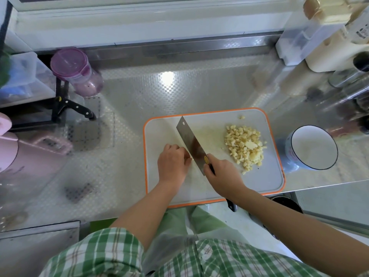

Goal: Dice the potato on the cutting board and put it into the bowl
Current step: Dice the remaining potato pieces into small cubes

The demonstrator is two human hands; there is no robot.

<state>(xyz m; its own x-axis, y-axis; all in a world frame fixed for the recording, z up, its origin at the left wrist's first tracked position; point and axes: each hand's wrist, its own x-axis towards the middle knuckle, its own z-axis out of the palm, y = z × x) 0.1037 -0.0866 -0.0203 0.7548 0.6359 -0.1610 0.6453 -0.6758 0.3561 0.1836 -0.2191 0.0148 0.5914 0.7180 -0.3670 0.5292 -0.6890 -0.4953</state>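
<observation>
A grey cutting board (257, 180) with an orange rim lies on the steel counter. A heap of pale diced potato (244, 145) sits on its right half. My right hand (222, 176) grips the handle of a cleaver (190, 139), whose blade stands on the board's left half. My left hand (173, 161) rests with curled fingers against the blade's left side; whatever lies beneath it is hidden. An empty white bowl (313, 147) with a dark rim stands right of the board.
A black-handled knife (76, 108) lies at the left by a dark rack. A purple-lidded jar (76, 71) stands behind it. Pink items (12, 154) sit at far left, steel containers (351, 90) at far right. The counter's front edge runs just below the board.
</observation>
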